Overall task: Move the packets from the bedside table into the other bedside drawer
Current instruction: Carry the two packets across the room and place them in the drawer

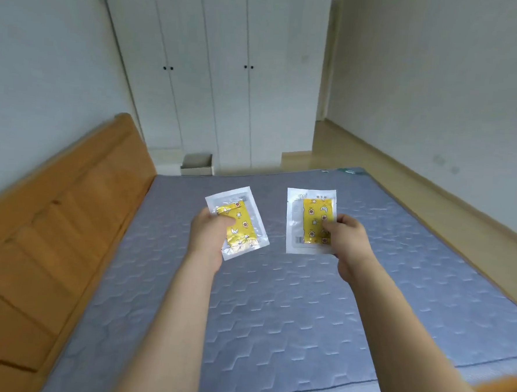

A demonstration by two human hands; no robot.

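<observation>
Packets, glossy yellow-printed rectangles, pinched in both hands

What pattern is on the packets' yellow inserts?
Stars, moons and small flowers on yellow, in the head view: left packet, right packet.

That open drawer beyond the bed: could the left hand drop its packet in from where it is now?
Probably not. The left hand holds its packet over the mattress, and the open drawer sits past the bed's far edge, well beyond it.
</observation>
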